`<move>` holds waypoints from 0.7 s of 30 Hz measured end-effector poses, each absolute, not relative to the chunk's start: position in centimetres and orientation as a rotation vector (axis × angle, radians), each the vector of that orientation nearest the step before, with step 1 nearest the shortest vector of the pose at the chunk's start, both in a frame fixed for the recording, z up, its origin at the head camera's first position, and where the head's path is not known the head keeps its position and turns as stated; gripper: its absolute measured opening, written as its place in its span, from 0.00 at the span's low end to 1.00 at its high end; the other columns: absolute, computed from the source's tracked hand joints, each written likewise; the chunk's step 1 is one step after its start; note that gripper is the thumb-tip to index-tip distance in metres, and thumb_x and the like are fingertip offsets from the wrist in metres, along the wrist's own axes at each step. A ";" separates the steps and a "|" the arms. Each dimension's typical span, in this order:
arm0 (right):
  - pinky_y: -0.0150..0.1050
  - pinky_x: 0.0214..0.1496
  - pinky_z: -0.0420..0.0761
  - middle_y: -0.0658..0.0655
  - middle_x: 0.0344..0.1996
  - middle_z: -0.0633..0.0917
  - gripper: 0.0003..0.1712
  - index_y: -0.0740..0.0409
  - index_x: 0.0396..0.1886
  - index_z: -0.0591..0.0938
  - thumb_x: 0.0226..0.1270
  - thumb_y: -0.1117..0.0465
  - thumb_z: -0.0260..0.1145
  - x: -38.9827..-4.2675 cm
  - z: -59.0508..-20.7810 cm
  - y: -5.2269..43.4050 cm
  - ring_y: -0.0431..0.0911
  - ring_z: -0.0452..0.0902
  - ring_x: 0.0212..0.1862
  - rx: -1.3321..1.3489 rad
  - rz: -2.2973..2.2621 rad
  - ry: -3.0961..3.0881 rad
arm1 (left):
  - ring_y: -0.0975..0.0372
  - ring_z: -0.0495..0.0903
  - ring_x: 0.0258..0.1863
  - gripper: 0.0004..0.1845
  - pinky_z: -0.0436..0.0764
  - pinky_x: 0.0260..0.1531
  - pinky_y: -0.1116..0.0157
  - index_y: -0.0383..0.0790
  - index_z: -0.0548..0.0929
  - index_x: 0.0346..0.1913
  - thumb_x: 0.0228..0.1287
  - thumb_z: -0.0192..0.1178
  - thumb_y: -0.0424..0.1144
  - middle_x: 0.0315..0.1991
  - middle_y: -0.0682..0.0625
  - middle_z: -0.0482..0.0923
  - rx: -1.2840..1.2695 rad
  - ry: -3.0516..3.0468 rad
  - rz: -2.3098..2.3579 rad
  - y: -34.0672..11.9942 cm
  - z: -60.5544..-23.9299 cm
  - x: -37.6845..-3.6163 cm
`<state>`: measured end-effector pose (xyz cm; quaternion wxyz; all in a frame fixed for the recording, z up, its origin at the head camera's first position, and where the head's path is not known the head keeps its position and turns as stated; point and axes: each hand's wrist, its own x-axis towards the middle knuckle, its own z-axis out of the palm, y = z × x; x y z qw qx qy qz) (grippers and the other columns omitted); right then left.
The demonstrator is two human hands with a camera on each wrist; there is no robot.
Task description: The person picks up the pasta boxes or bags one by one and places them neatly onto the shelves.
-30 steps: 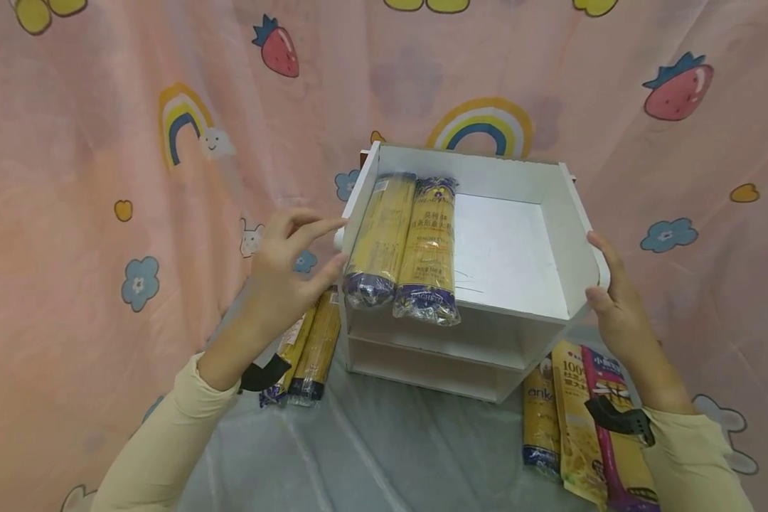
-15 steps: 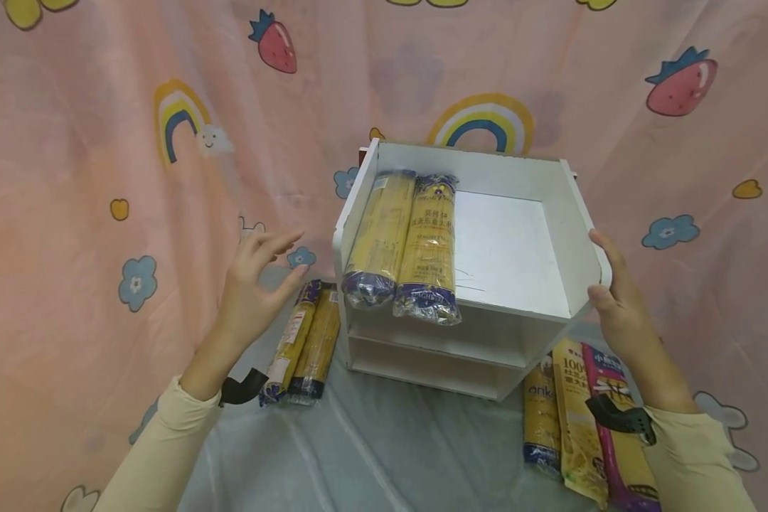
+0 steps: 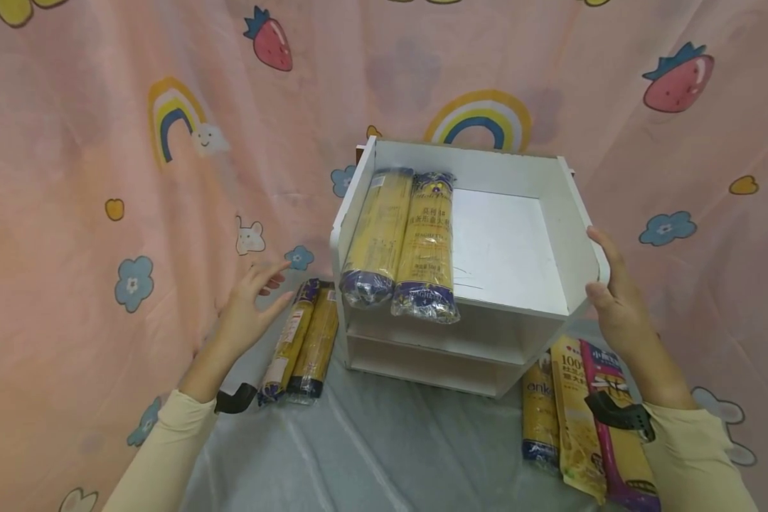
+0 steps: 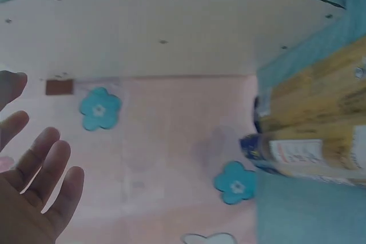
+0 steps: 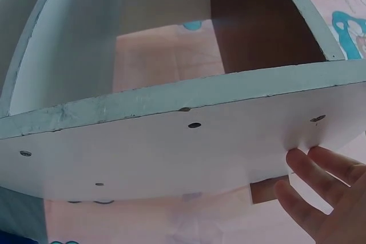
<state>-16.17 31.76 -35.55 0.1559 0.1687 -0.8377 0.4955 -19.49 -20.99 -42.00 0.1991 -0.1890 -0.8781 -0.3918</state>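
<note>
A white shelf unit point(image 3: 505, 249) stands on the grey sheet, and two spaghetti packs point(image 3: 403, 242) lie side by side on the left of its top shelf. My right hand point(image 3: 611, 295) rests with straight fingers point(image 5: 320, 181) flat against the shelf's right side panel point(image 5: 171, 147), thumb at the front edge. My left hand point(image 3: 249, 306) hovers with spread fingers point(image 4: 40, 170), holding nothing, left of the shelf's left side panel point(image 4: 171, 27). It is just beside two more spaghetti packs point(image 3: 302, 341) lying on the sheet, which also show in the left wrist view point(image 4: 314, 124).
Several flat pasta packets point(image 3: 582, 419) lie on the sheet at the front right, under my right forearm. A pink curtain point(image 3: 102, 178) with rainbows and strawberries hangs close behind and to both sides. Two lower shelves point(image 3: 435, 352) of the unit face me.
My left hand has left the shelf's left side panel and dropped down and left, toward the packs on the sheet. The right hand has stayed on the right panel.
</note>
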 end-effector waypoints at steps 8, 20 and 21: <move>0.49 0.79 0.57 0.49 0.79 0.51 0.38 0.43 0.80 0.51 0.77 0.46 0.53 -16.2 -35.6 31.9 0.43 0.54 0.75 0.499 1.416 -2.407 | 0.47 0.80 0.47 0.29 0.81 0.47 0.49 0.42 0.72 0.69 0.66 0.64 0.37 0.50 0.36 0.78 -0.466 -2.608 -1.089 -22.8 -46.4 -20.3; 0.53 0.79 0.55 0.48 0.79 0.51 0.39 0.40 0.80 0.51 0.75 0.43 0.54 -16.1 -35.5 31.8 0.45 0.53 0.75 0.455 1.406 -2.426 | 0.45 0.76 0.51 0.31 0.79 0.51 0.46 0.47 0.67 0.73 0.70 0.61 0.42 0.55 0.34 0.74 -0.364 -2.804 -1.200 -24.2 -52.4 -20.5; 0.56 0.79 0.53 0.47 0.79 0.51 0.39 0.40 0.80 0.51 0.75 0.43 0.54 -16.1 -35.5 31.8 0.45 0.53 0.76 0.450 1.403 -2.428 | 0.45 0.76 0.51 0.31 0.79 0.50 0.46 0.47 0.66 0.74 0.70 0.61 0.42 0.55 0.34 0.74 -0.360 -2.815 -1.198 -24.3 -52.8 -20.6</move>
